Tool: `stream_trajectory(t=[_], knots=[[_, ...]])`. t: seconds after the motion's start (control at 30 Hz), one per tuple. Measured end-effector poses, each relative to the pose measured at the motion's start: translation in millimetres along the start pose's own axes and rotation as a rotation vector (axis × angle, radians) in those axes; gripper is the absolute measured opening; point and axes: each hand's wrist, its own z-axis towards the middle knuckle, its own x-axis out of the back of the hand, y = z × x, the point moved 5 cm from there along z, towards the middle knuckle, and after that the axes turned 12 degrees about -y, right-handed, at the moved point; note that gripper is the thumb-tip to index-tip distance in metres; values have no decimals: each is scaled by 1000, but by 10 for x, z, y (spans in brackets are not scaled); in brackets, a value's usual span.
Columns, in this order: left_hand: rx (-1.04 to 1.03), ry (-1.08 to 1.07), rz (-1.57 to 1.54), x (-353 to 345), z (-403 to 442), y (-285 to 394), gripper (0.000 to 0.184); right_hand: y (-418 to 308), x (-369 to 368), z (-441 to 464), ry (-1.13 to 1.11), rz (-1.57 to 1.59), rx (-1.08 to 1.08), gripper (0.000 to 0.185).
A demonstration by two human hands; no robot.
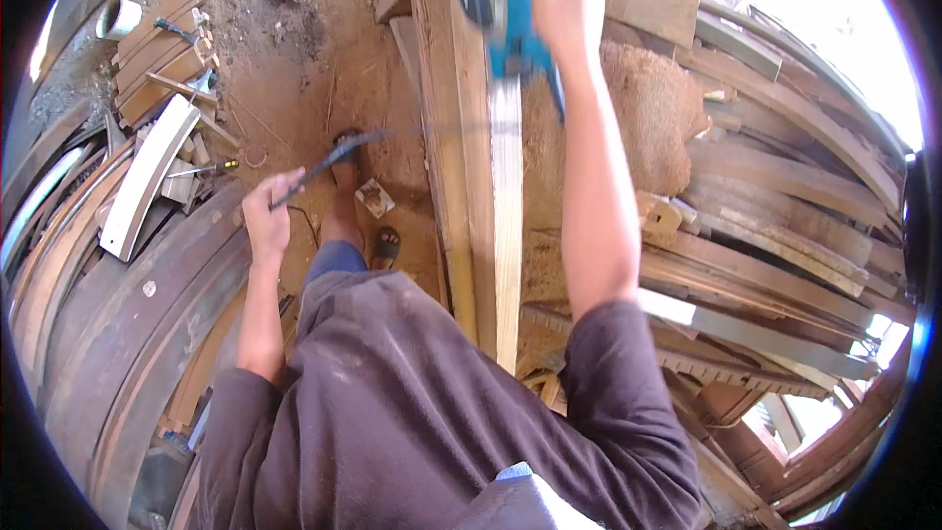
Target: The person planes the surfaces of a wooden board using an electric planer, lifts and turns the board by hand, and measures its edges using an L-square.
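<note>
My right hand [567, 15] grips the handle of a teal electric planer [518, 10], blurred by motion, at the far end of a long wooden beam [505, 226]. The beam's top is pale and bright below the tool. Off to the left, my left hand [267, 211] is closed around a black power cord [324, 165]. The cord stretches across the beam toward the planer, and its middle part is smeared by motion. Another darker timber [461, 206] runs alongside the beam on its left.
A mound of sawdust [643, 118] lies right of the beam. Stacked boards [785, 186] fill the right side. On the left are curved planks [147, 334], a white-faced curved piece [147, 177], a screwdriver [231, 164] and a white bucket [120, 18]. My sandalled foot [387, 245] stands on the dirt floor.
</note>
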Motion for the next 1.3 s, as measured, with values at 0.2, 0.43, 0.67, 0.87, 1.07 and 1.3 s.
stream_trajectory(t=[0.2, 0.43, 0.67, 0.87, 1.07, 1.3], knots=[[37, -184, 116, -113, -180, -99, 35, -218, 343, -2419, -102, -49, -410, 41], [-83, -334, 246, -422, 28, -65, 37, -234, 385, -2800, -62, 14, -596, 39], [56, -218, 89, -258, 295, -186, 44, -122, 96, -1164, -52, 46, -499, 31], [120, -136, -4, -188, 412, -385, 44, -176, -147, 309, -5, -20, -430, 12], [2, -91, -56, -242, 502, -443, 46, 596, -181, 1864, -310, -814, 150, 8], [-83, -48, -113, -209, 145, -623, 57, 91, -134, 707, -111, 98, -417, 10]])
